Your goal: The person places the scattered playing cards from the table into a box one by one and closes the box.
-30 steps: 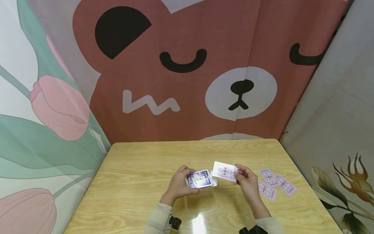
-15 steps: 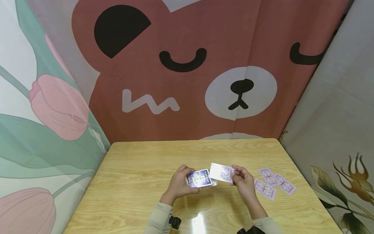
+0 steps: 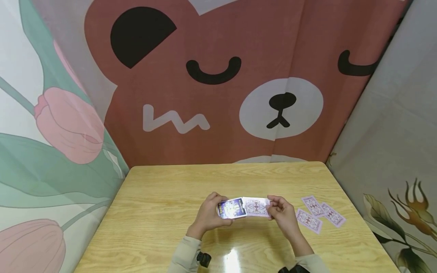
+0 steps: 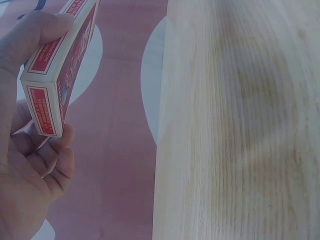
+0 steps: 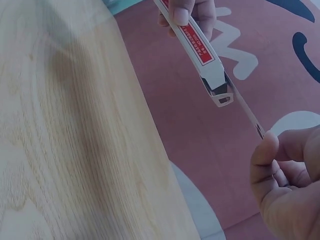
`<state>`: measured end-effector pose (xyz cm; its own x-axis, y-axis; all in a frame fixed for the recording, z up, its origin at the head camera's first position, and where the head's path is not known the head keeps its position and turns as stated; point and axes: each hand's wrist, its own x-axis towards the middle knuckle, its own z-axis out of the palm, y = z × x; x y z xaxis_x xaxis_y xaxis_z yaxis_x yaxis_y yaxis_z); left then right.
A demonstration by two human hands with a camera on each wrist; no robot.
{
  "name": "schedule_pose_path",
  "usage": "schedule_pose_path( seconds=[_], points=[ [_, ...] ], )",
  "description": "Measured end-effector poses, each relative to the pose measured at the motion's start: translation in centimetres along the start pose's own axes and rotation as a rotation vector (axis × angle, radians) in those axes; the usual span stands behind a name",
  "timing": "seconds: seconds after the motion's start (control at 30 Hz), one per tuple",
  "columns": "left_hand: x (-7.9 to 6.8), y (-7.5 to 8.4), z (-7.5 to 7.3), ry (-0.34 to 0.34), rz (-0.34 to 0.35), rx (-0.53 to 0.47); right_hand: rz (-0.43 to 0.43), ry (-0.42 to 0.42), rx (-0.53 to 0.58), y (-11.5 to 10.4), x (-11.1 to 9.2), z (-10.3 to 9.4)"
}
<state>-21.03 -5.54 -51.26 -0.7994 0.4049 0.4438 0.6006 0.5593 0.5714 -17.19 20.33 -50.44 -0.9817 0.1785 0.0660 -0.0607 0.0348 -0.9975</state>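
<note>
In the head view my left hand (image 3: 209, 214) grips a playing-card box (image 3: 231, 208) above the table, thumb along the near edge and fingers on the far one. White and red print covers the box's sides (image 4: 47, 107) in the left wrist view. My right hand (image 3: 285, 218) pinches a playing card (image 3: 257, 207) by its right end, patterned back up. The card's left end meets the box's right end, where the flap (image 5: 223, 99) hangs open in the right wrist view. There the card (image 5: 247, 110) appears edge-on at the mouth; how deep it sits cannot be seen.
Three loose cards (image 3: 314, 210) with patterned backs lie on the wooden table (image 3: 164, 189), right of my right hand. A curtain with a bear print (image 3: 218, 144) hangs behind the table's back edge. Other printed curtains flank both sides.
My right hand has moved left and slightly down, bringing the card from apart over the flap to the box's mouth. The left hand and box have stayed nearly still.
</note>
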Motion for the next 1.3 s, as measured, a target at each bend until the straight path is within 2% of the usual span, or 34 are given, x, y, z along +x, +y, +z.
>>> schedule_pose_path(
  seconds=[0.4,0.7,1.1,1.3],
  points=[
    [0.0,0.0,0.1,-0.006,0.003,0.010,-0.021,-0.035,-0.047,-0.3,0.3,0.4],
    [0.1,0.1,0.4,-0.036,0.031,0.011,-0.031,-0.103,0.002,0.0,0.5,1.0],
    [-0.2,0.1,0.5,-0.055,0.003,-0.008,0.058,-0.125,-0.052,-0.2,0.2,1.0],
    [-0.1,0.2,0.3,-0.054,0.005,0.003,0.032,-0.161,-0.046,0.0,0.3,0.7]
  ],
)
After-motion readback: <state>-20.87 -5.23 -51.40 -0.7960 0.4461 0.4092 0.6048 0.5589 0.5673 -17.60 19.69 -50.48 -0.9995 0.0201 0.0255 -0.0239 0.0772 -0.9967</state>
